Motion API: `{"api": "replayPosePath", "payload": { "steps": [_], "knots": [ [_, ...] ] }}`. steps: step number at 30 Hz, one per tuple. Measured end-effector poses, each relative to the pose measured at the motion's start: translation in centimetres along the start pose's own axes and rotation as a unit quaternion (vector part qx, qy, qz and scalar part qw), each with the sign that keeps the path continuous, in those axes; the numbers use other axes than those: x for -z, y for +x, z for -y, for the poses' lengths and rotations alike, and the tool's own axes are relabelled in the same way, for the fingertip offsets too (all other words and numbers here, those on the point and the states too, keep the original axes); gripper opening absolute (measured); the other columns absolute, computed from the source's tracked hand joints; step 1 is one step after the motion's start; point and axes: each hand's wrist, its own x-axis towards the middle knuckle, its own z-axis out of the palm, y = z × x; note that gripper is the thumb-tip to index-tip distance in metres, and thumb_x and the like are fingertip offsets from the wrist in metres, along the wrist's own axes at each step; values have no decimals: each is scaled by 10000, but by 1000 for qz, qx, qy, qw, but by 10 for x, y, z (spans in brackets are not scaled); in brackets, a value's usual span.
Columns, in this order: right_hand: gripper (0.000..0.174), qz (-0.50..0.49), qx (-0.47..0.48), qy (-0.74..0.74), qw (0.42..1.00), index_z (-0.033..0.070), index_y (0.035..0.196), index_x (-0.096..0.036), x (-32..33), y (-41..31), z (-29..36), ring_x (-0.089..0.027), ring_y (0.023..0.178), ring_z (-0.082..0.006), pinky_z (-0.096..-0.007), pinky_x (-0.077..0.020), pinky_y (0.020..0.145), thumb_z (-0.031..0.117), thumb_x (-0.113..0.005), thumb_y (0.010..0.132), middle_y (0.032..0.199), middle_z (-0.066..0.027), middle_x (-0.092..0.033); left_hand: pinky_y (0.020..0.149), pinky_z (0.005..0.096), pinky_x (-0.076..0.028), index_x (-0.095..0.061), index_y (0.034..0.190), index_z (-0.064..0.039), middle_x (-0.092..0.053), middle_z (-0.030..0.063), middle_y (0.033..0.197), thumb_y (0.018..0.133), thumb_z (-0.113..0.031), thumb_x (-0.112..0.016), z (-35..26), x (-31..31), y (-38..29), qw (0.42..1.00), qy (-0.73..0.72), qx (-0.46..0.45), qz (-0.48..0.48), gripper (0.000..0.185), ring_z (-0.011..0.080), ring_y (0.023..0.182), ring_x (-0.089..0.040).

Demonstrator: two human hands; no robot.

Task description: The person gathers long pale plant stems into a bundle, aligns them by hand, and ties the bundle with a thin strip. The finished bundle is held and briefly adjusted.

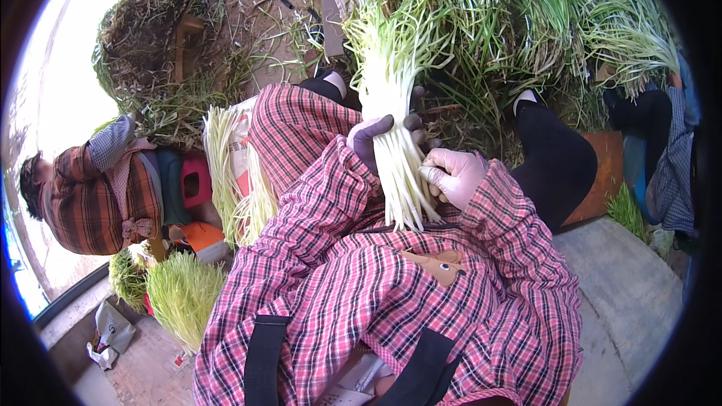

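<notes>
A bunch of long green-leaved stalks with pale stems [401,175], like garlic chives, lies over my lap with its leaves pointing away from me. My left hand [372,136], in a dark-stained glove, wraps around the bunch at mid-length. Its thumb is on the near side, and darkened fingers show past the far edge. At the right edge of the stems, my right hand [456,176] is curled in a thin pale glove. Its thumb and forefinger pinch at an outer stalk; the other fingers are partly hidden. Pale trimmed stalks [224,163] rest beside my left thigh.
A large heap of green stalks [507,17] spreads ahead. Loose leaf waste [163,56] is piled at the far left. A co-worker in plaid [101,197] sits left, near an upright green bundle [183,296]. Another person's leg [646,118] is at right, by a brown board [598,180].
</notes>
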Motion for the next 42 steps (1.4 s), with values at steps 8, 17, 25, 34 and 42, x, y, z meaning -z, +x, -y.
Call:
{"api": "replayPosePath", "payload": {
  "steps": [8,17,25,34,42],
  "knots": [
    [153,-165,71,-175,968,24,860,-602,28,9,-39,-587,669,-177,-308,-464,650,161,-561,913,742,-96,-614,904,424,-396,-198,1462,-50,-484,-4,784,897,-185,-531,-13,-3,-1,997,48,-26,48,670,124,701,-493],
    [311,-275,113,-290,910,90,1186,-557,71,17,-64,-607,794,-243,-342,-499,759,98,-594,877,1030,-137,-609,763,394,-506,-312,1402,-64,-569,10,771,862,-125,-621,-86,-100,10,983,177,31,44,625,128,602,-552],
    [703,-114,201,-354,906,8,1405,-336,-14,106,-36,-643,939,-269,-351,-492,891,378,-617,878,1364,-251,-444,743,410,-504,-515,1217,-6,-511,26,706,889,-157,-603,-83,-218,19,877,459,119,72,371,151,626,-543],
    [222,-6,208,-318,925,31,962,-627,56,187,-23,-583,665,-139,-291,-486,659,215,-505,942,746,-52,-632,585,319,-546,-581,1060,55,-663,154,783,771,-40,-724,-59,-195,-105,656,690,141,-271,336,222,658,-660],
    [246,-118,-52,-372,919,32,1047,-610,161,131,-89,-586,691,-134,-284,-487,684,230,-506,945,785,-55,-637,937,310,-448,-522,1295,-22,-637,98,1140,659,-103,-814,-34,-16,-223,580,654,131,-467,705,205,1049,-585]
  ]
}}
